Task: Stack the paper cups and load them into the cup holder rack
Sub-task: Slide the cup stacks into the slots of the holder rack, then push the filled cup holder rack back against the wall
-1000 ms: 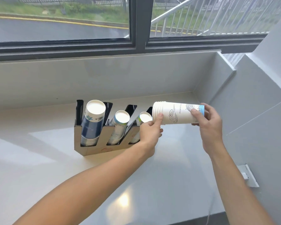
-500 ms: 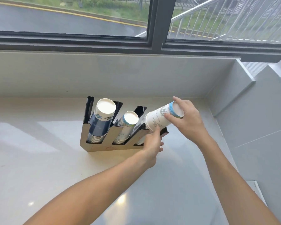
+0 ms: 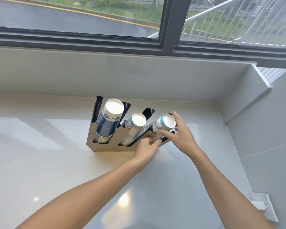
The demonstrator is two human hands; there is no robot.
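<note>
A head-worn camera looks down at a pale, glossy countertop [image 3: 39, 162] set below a dark-framed window [image 3: 167, 38]. A cup holder rack [image 3: 106, 147] with three slanted slots stands on the counter near the back wall. Each slot holds a stack of paper cups, bases tilted up toward the viewer. The left slot holds a dark blue stack [image 3: 108, 123], the middle one a smaller white stack with a blue band [image 3: 134, 126].

The third stack [image 3: 162, 125] — white with a light blue ring at its base — lies in the right slot. The right hand [image 3: 180, 138] is spread wide around its upper end: the fingertips [image 3: 176, 115] reach past the far side of the base and the thumb sits at the near side, low on the stack. Whether the fingers actually press on the cups cannot be told. The left hand [image 3: 146, 148] sits just below, at the rack's front right corner, its fingers curled narrow and pinching at the lower part of this stack where it meets the rack's front panel — which of the two it grips cannot be told.

A white wall socket [image 3: 262, 207] shows at lower right.
</note>
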